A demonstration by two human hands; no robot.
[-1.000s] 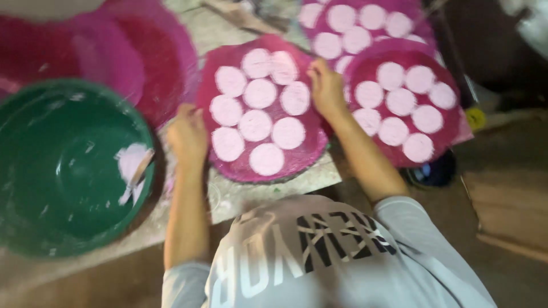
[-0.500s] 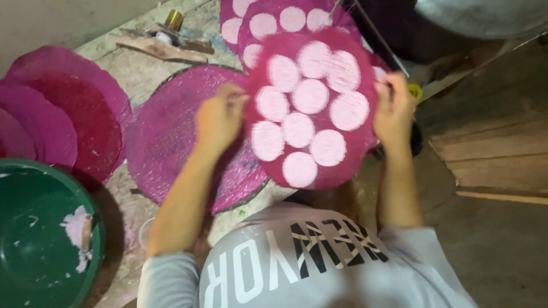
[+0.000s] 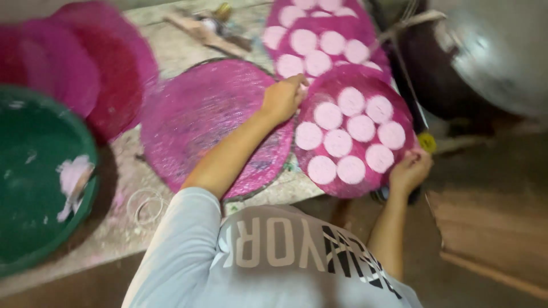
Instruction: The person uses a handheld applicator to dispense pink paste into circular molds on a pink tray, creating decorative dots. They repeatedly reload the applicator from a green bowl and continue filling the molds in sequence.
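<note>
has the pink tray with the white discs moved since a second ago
Yes. The loaded pink tray, held by the left hand and right hand, has gone right, off the empty pink mat, toward the stacked trays.

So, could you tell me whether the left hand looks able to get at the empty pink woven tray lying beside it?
Probably yes. The left hand grips the edge of the loaded tray, right at the rim of the empty pink tray, whose top lies bare. It would have to let go first.
</note>
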